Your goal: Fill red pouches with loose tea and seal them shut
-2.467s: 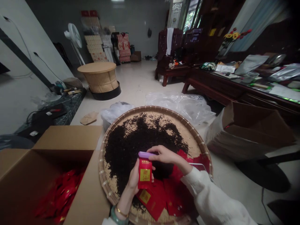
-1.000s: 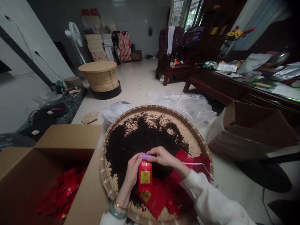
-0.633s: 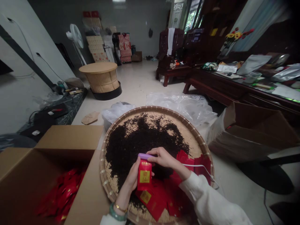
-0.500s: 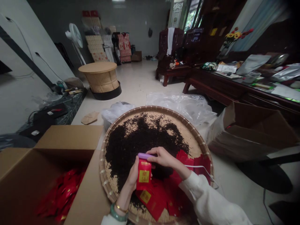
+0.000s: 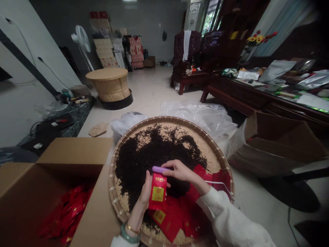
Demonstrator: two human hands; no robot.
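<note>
My left hand (image 5: 146,193) holds upright a red tea packet (image 5: 157,191) with a yellow label. My right hand (image 5: 178,170) pinches a small purple handheld sealer (image 5: 159,169) across the packet's top edge. Both hands are over a round woven bamboo tray (image 5: 112,192), which bears a spread of dark loose tea leaves (image 5: 151,157). Several flat red packets (image 5: 167,216) lie under my hands at the tray's near side. A thin white cord (image 5: 221,183) crosses the tray's right rim.
An open cardboard box (image 5: 77,151) at the near left holds many red packets. Another carton (image 5: 272,147) stands to the right. Plastic bags (image 5: 195,118) lie behind the tray. A dark wooden table (image 5: 231,89) with clutter runs along the right.
The packet now leans slightly, its foot further left. The purple sealer sits a little further right on its top edge, and my left fingers no longer wrap its end.
</note>
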